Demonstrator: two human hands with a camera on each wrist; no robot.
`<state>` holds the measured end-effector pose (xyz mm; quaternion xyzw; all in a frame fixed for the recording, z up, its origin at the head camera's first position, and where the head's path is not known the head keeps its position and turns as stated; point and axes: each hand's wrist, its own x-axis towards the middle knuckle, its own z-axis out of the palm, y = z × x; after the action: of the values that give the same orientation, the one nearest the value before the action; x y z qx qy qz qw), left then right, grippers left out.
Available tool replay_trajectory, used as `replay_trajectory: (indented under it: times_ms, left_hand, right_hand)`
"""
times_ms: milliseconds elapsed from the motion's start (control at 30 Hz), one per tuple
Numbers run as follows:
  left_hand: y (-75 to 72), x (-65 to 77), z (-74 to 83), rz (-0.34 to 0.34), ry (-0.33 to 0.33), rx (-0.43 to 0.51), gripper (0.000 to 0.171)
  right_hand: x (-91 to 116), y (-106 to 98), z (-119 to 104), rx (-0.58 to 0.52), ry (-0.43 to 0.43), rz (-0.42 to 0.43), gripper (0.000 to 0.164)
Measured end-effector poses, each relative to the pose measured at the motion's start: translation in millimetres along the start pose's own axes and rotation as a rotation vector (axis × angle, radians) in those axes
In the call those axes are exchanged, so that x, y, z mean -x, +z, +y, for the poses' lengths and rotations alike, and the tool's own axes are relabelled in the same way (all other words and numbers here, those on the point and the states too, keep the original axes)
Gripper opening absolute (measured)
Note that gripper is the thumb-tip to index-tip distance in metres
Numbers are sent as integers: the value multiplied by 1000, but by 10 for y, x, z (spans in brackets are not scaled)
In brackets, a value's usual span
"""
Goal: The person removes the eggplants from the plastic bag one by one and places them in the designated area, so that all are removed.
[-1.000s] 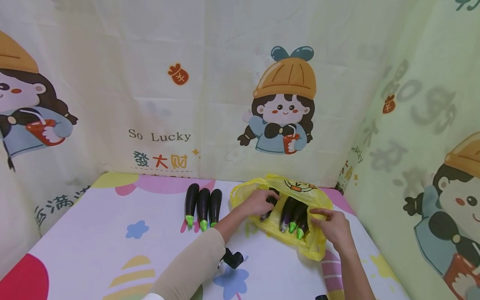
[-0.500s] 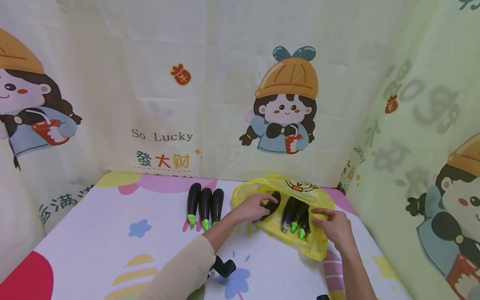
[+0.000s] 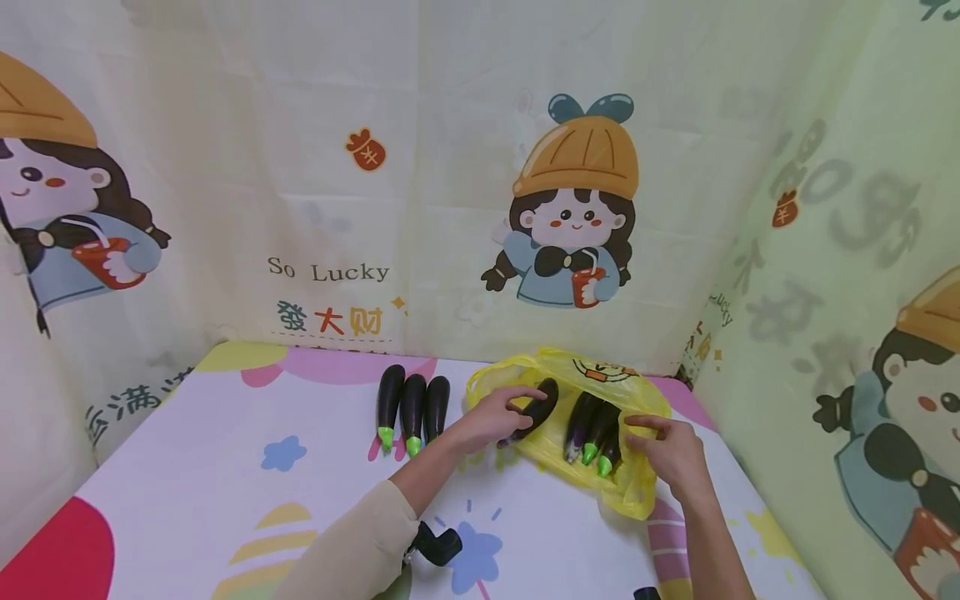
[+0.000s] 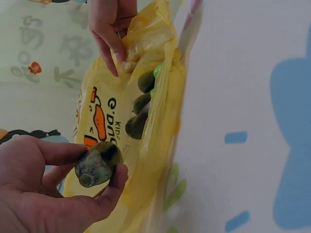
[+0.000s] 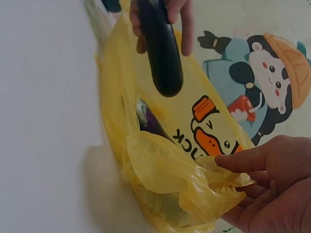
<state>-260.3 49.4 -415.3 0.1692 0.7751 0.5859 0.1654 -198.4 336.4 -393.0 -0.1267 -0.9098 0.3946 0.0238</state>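
Observation:
My left hand grips a dark purple eggplant between thumb and fingers, above the left side of a yellow plastic bag. Seen from the left wrist, the eggplant's stem end points at the camera; from the right wrist its smooth rounded end hangs over the bag. My right hand pinches the bag's right edge, and crumpled plastic shows by its fingertips. Three eggplants lie side by side inside the bag's mouth, green and pale ends toward me, their far parts under the plastic.
Three more eggplants lie in a row on the patterned table, left of the bag, one partly behind my left arm. Printed cloth walls stand behind and on both sides. A small black object is beside my left sleeve.
My left hand has drawn its eggplant a little left and up from the others in the bag, so more of it shows. The right hand keeps its hold on the bag edge.

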Motion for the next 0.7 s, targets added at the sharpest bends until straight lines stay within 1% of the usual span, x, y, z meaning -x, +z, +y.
replay_trajectory:
  times_ms: [200, 367, 600, 700]
  left_hand:
    - [-25, 51, -70, -26, 0, 74, 40]
    - [-30, 118, -60, -47, -5, 115, 39]
    - [-72, 259, -41, -36, -9, 96, 36]
    - [-113, 327, -39, -42, -6, 110, 36]
  right_hand:
    - [0, 12, 22, -1, 9, -5, 38]
    - [11, 12, 26, 2, 0, -2, 38]
    - [7, 3, 15, -2, -6, -5, 38]
    - [1, -5, 7, 5, -10, -9, 38]
